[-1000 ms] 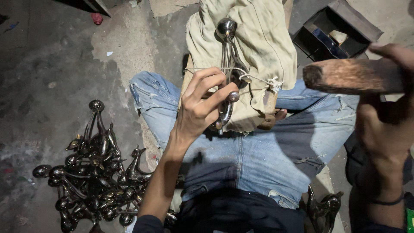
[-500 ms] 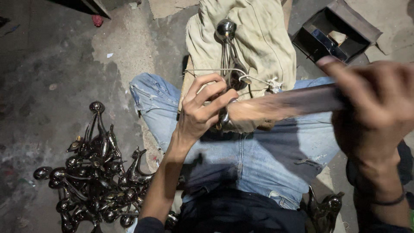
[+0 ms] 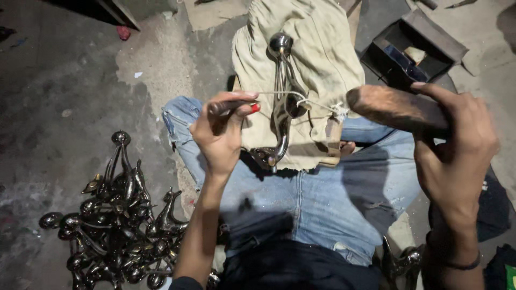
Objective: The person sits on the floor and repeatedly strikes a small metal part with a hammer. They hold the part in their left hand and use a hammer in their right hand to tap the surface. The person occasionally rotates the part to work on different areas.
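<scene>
Dark, dusty ground lies all around a person who sits with legs in blue jeans (image 3: 317,198). A pale cloth (image 3: 317,59) is spread over the lap. On the cloth lies a shiny curved metal piece (image 3: 280,102) with a round knob at its far end. A thin white string (image 3: 301,99) runs across it.

The left hand (image 3: 220,134) pinches a small dark rod between thumb and fingers, just beside the metal piece. The right hand (image 3: 457,150) is wrapped tight around a brown wooden block (image 3: 392,107), held above the cloth.

On the ground to the left sits a heap of shiny metal pieces (image 3: 115,220). A dark open box (image 3: 414,51) sits near the cloth, at the top right.
</scene>
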Demonstrator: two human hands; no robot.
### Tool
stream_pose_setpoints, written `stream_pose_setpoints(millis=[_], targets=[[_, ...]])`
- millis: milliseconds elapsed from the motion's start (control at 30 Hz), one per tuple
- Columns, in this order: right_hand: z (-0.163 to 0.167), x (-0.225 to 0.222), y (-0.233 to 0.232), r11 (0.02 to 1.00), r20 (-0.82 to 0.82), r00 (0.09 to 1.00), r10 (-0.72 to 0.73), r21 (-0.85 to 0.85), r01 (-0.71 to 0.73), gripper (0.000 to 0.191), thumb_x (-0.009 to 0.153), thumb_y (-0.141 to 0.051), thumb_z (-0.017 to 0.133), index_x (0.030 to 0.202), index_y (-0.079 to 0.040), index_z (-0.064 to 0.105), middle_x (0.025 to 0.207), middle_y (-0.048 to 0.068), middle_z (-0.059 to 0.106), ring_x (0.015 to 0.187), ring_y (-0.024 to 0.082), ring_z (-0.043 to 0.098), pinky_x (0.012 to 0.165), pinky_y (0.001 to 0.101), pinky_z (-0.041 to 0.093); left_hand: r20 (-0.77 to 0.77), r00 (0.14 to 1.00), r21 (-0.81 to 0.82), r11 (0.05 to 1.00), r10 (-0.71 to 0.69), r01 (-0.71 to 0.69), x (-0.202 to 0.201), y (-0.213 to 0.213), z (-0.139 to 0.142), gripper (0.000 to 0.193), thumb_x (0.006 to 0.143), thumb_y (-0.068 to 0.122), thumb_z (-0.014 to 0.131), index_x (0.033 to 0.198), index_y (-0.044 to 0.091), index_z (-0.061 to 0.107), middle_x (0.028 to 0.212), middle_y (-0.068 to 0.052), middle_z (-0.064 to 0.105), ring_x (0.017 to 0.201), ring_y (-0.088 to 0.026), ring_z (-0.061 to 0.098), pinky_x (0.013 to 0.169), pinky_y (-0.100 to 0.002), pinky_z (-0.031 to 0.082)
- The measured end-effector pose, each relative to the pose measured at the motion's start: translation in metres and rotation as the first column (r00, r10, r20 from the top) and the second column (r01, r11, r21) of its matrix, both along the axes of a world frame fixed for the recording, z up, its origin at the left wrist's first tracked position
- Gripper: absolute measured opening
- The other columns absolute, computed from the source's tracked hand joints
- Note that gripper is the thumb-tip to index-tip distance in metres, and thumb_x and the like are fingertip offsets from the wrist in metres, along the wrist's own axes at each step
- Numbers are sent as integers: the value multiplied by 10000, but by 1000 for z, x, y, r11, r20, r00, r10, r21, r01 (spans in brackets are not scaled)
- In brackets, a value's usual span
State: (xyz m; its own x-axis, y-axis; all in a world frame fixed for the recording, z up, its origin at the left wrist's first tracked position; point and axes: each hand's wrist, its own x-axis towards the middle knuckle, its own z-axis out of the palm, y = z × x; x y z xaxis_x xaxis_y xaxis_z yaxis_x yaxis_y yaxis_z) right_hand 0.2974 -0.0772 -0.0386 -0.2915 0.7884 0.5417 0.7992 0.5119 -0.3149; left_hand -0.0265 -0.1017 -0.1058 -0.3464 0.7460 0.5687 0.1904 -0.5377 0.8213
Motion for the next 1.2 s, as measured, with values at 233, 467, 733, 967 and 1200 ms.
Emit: stream_pose_setpoints(millis=[233, 467, 733, 967, 1200], targets=[[-29, 6, 30, 990, -440, 898, 3, -127, -65, 293, 984, 125, 651, 1259, 54, 575, 1089, 124, 641, 987, 172, 635, 915, 287, 512, 177, 976, 45, 992, -125, 119, -9, 24, 12, 182, 1093, 2, 672, 1237, -18, 563, 1040, -109, 690, 985, -198, 730, 950, -329, 632], [-31, -9, 48, 927, -639, 769, -25, -302, -221, 361, 974, 92, 689, 1314, 39, 582, 1127, 56, 665, 1050, 109, 657, 945, 252, 538, 218, 967, -18, 990, -134, 142, -13, 47, 17, 247, 1057, 35, 687, 1247, -9, 535, 1079, -106, 684, 1010, -215, 736, 978, -359, 635], [-12, -38, 60, 820, -688, 724, -48, -441, -364, 473, 893, 34, 735, 1335, 34, 568, 1039, 62, 684, 972, 112, 666, 901, 256, 538, 350, 930, -164, 970, -111, 177, -20, 54, 26, 240, 1005, -8, 669, 1206, -18, 539, 1059, -110, 675, 1001, -218, 735, 934, -374, 647], [0, -61, 67, 737, -678, 728, -101, -543, -403, 425, 873, -32, 769, 1266, 35, 623, 930, 60, 704, 854, 105, 670, 777, 259, 553, 365, 927, -242, 953, -88, 185, -41, 68, 29, 250, 998, -18, 657, 1209, -29, 524, 1062, -118, 668, 1016, -222, 728, 928, -381, 646], [0, -68, 82, 608, -683, 715, -149, -634, -479, 469, 690, 6, 839, 1137, 21, 698, 878, 84, 728, 757, 150, 726, 701, 292, 600, 362, 929, -307, 931, -80, 200, -51, 79, 24, 247, 1032, 80, 653, 1213, -23, 520, 1049, -124, 689, 993, -201, 725, 873, -318, 603]])
